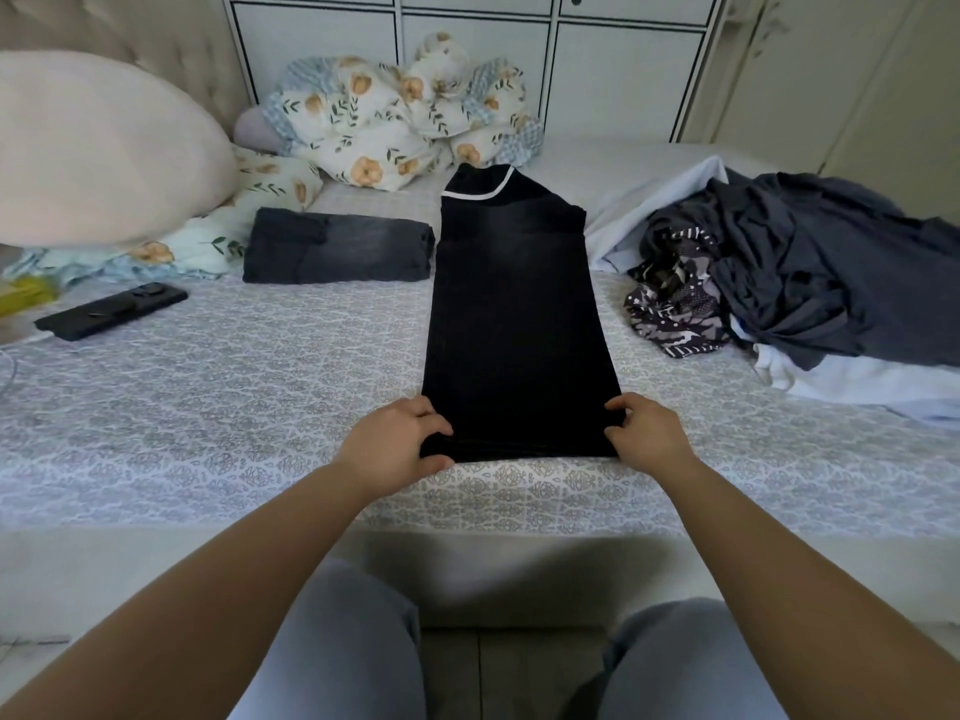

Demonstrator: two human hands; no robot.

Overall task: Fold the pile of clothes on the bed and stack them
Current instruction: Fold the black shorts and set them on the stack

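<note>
A long black garment point(514, 314) lies flat on the bed point(208, 423), folded into a narrow strip running away from me, with a white trim at its far end. My left hand point(397, 446) grips its near left corner and my right hand point(647, 433) grips its near right corner. A folded dark grey pair of jeans point(337, 246) sits to the left of the strip. An unfolded pile of clothes point(789, 278), dark blue, patterned and white, lies on the right.
A black remote-like object point(111, 310) lies at the left. A large cream pillow point(98, 148) and a bunched floral blanket point(395, 116) sit at the back, before white cabinet doors point(478, 44). My knees are at the bed's near edge.
</note>
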